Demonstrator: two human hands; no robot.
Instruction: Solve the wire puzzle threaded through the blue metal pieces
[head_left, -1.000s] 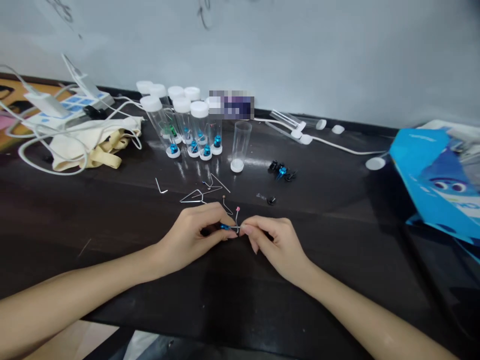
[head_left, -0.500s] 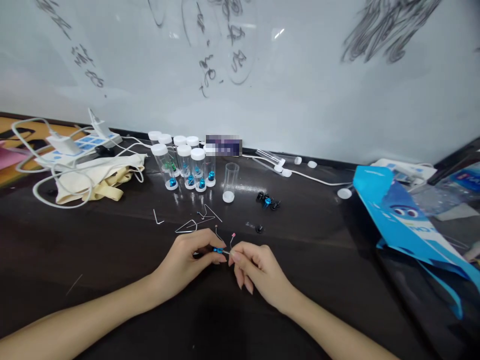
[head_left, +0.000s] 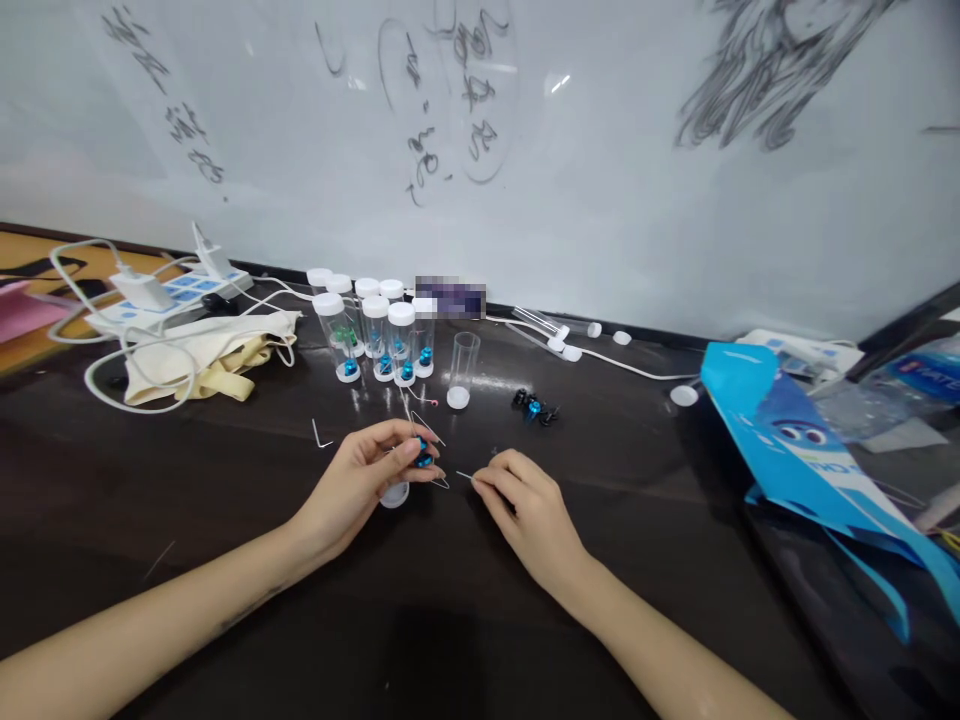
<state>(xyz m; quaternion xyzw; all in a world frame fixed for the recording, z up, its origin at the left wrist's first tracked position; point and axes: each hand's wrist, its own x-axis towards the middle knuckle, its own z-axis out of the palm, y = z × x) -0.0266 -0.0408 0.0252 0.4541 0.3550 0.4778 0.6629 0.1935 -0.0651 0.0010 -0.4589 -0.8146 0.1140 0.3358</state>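
Note:
My left hand (head_left: 367,475) pinches a small shiny blue metal part (head_left: 424,452) between thumb and fingers. A thin wire with a pink tip (head_left: 434,403) rises by those fingers. Under the left hand a white round cap (head_left: 394,495) shows in part; what it belongs to is hidden. My right hand (head_left: 529,505), a little to the right and apart from the blue part, grips a thin metal rod (head_left: 464,475) that points left out of its fingertips. Bent metal wires (head_left: 429,428) lie just behind the left fingers, partly covered.
Several capped clear tubes (head_left: 402,345) with blue or green parts stand behind the hands. An uncapped clear tube (head_left: 461,372) stands beside them. Small black and blue parts (head_left: 534,407), an L-shaped hex key (head_left: 321,435), a cloth bag (head_left: 202,350) and a blue bag (head_left: 795,440) lie around.
My left hand has lifted away with the blue part and turned it. My right hand has drawn back to the right, so the rod now stands apart from the part.

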